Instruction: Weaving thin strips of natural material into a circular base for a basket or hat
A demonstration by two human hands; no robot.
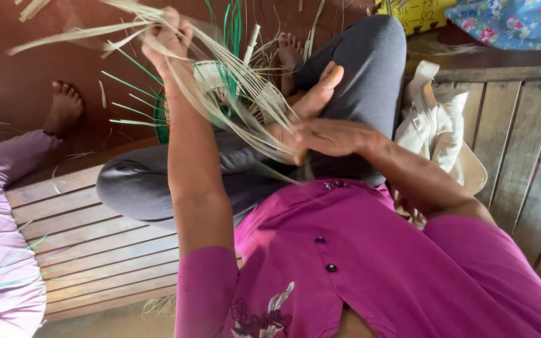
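Observation:
My left hand [169, 39] is raised at the top of the view, closed around a bundle of pale flat straw strips [239, 100] that fan out to the left and run down to my lap. My right hand [327, 134] sits low over my crossed legs, pinching the lower ends of the same strips. Between my hands lies a half-woven basket [211, 81] of pale and green strips, with green strands sticking out to the left and upward.
I sit on a slatted wooden platform [95, 244]. Another person in light purple [1, 238] sits at the left, their bare foot [64, 106] on the red floor. A cream cloth bag [436, 125] lies at my right. Floral fabric [515, 22] is at the top right.

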